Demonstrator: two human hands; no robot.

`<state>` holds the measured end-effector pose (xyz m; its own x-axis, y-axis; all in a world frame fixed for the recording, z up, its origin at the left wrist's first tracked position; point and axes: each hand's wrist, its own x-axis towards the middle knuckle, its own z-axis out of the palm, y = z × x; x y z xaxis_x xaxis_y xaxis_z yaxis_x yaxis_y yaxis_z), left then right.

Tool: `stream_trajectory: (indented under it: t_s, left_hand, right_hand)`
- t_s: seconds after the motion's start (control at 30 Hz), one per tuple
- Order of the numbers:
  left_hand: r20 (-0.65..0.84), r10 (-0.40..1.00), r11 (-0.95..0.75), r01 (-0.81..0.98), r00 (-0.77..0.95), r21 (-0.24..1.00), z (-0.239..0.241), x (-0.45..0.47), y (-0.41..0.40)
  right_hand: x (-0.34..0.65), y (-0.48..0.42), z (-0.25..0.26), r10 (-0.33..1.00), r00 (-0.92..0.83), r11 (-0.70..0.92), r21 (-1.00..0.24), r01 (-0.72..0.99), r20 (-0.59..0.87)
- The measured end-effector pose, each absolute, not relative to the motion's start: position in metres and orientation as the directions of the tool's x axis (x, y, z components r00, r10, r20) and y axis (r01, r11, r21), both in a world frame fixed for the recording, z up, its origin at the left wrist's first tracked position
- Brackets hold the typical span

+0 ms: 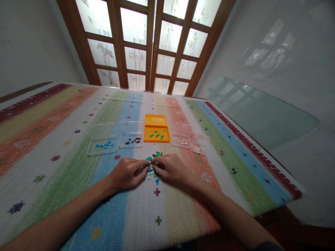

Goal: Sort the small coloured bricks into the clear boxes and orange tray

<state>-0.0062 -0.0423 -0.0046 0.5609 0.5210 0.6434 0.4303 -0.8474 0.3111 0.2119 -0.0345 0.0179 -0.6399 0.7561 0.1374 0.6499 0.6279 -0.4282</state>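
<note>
Both hands lie low on the striped tablecloth, in the middle of the table and closer to its near edge, and they meet over a pile of small coloured pieces. The left hand and the right hand have their fingers bent down with the tips gathered on the pile. It seems they hold it in from both sides, but I cannot tell if any finger pinches a single piece. Toward the far edge a row of open boxes stands just behind the pile, probably to be in easy reach: a clear box with blue pieces, a second clear box with dark red ones, an orange box with green ones (its lid lies open behind it), a third clear box with pale ones, and a small box nearest the right edge. Each box holds one colour, so the colours stay apart.
</note>
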Motion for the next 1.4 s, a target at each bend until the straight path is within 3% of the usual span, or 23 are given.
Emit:
stream_trajectory:
  t_s: [0.47, 0.73, 0.9, 1.03, 1.2, 1.4]
  left_hand:
    - [0.631, 0.539, -0.838, 0.433, 0.559, 0.333, -0.006, -0.007, -0.042]
    - [0.624, 0.546, -0.833, 0.440, 0.559, 0.335, -0.008, -0.009, -0.041]
    - [0.625, 0.534, -0.841, 0.431, 0.570, 0.326, -0.007, -0.009, -0.041]
    - [0.633, 0.520, -0.850, 0.420, 0.574, 0.317, -0.006, -0.009, -0.041]
    - [0.618, 0.527, -0.847, 0.422, 0.584, 0.323, -0.006, -0.010, -0.041]
    - [0.617, 0.528, -0.847, 0.418, 0.584, 0.329, -0.009, -0.011, -0.040]
  right_hand:
    - [0.211, -0.037, 0.015, 0.723, -0.671, 0.677, -0.366, 0.639, 0.165]
    - [0.225, -0.028, 0.028, 0.741, -0.652, 0.638, -0.471, 0.609, 0.161]
    - [0.287, -0.007, 0.059, 0.842, -0.506, 0.526, -0.493, 0.693, 0.186]
    - [0.342, 0.005, 0.073, 0.919, -0.376, 0.385, -0.457, 0.802, 0.115]
    - [0.372, 0.010, 0.068, 0.965, -0.261, 0.256, -0.328, 0.909, 0.031]
    - [0.374, 0.015, 0.060, 0.966, -0.254, 0.236, -0.247, 0.940, -0.045]
